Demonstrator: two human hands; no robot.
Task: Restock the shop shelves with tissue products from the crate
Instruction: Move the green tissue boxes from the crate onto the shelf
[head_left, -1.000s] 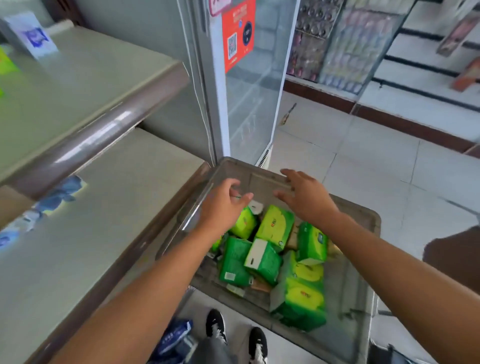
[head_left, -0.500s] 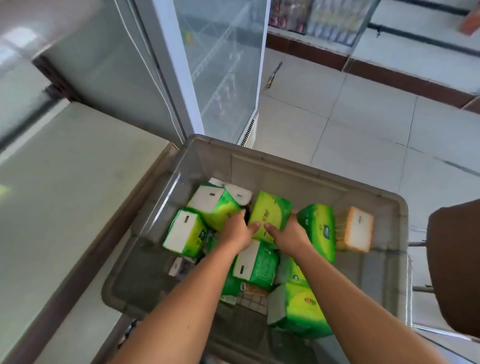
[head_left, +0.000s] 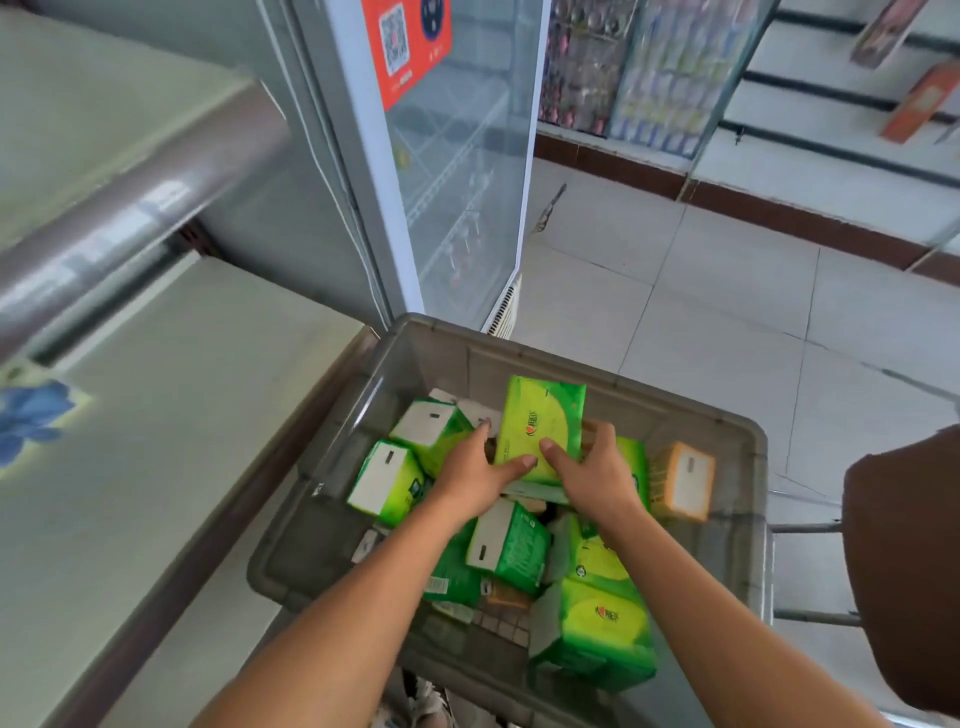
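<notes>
Both hands clamp one bright green plastic-wrapped tissue pack (head_left: 540, 431), tilted upright above the grey plastic crate (head_left: 597, 374): left hand (head_left: 475, 475) at its 8 o'clock corner, right hand (head_left: 592, 467) at 4 o'clock, fingers (head_left: 551, 448) pressed on its face. More green packs (and one orange-edged pack (head_left: 683, 480) at 3 o'clock) lie jumbled below.

Fridge (head_left: 467, 171): glass door stood ahead of me, orange sticker (head_left: 408, 47) on it.
Floor (head_left: 727, 291): pale tiles.
Stool (head_left: 904, 561): brown, at my right.
</notes>
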